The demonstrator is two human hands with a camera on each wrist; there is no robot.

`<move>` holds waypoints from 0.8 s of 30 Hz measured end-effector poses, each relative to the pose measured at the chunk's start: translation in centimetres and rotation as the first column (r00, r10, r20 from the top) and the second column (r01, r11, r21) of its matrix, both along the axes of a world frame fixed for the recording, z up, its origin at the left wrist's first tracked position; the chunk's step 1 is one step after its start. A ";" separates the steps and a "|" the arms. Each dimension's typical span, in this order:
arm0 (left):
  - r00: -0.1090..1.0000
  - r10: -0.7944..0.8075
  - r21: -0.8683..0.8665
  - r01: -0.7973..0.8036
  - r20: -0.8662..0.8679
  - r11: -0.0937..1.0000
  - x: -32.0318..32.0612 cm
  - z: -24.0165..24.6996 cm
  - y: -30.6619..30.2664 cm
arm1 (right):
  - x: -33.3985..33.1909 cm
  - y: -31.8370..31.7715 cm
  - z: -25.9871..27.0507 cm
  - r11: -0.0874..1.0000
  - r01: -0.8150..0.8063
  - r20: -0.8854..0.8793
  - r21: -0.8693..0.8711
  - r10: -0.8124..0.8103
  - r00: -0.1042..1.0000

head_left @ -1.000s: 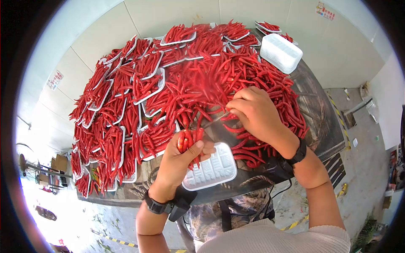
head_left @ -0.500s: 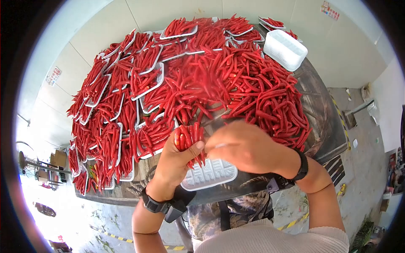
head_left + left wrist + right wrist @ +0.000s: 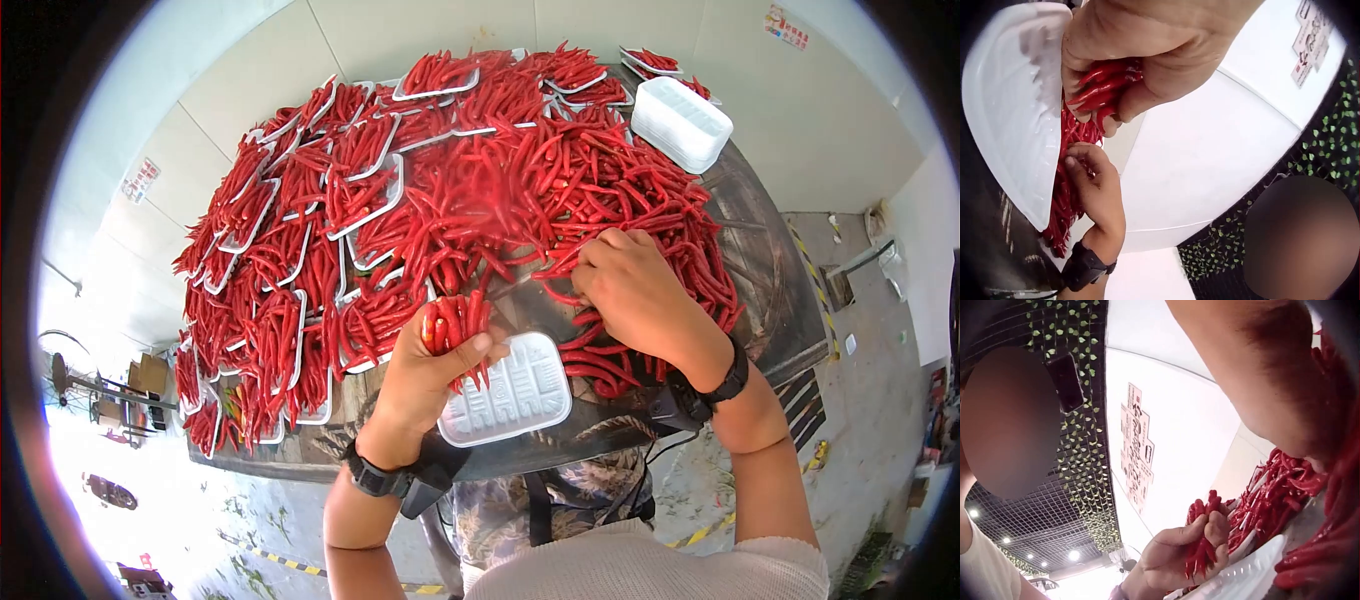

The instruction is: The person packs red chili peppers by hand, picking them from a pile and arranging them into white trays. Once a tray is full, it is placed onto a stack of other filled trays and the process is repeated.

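My left hand grips a bunch of red chilies upright above an empty white foam tray at the table's near edge. The left wrist view shows the same bunch of chilies curled in my fingers beside the tray. My right hand reaches into the big loose pile of red chilies, fingers curled among them; whether it holds one is hidden. In the right wrist view the left hand with its chilies shows past my right forearm.
Several foam trays filled with chilies cover the left and back of the table. A stack of empty white trays stands at the back right. The dark table edge runs along the right, with floor beyond.
My right hand came back to the left hand's bunch half a second ago, then returned to the loose pile. The left hand kept its bunch over the tray.
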State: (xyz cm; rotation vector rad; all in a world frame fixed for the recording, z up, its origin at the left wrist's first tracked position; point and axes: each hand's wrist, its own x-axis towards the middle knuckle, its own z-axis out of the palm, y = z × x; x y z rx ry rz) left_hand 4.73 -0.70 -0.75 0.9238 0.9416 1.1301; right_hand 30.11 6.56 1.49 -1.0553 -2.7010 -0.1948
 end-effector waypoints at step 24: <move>0.992 -0.123 -0.009 0.124 0.026 0.992 -0.1 -0.4 -0.1 | -2.2 0.9 -1.1 0.990 -0.125 -0.463 0.068 0.142 0.875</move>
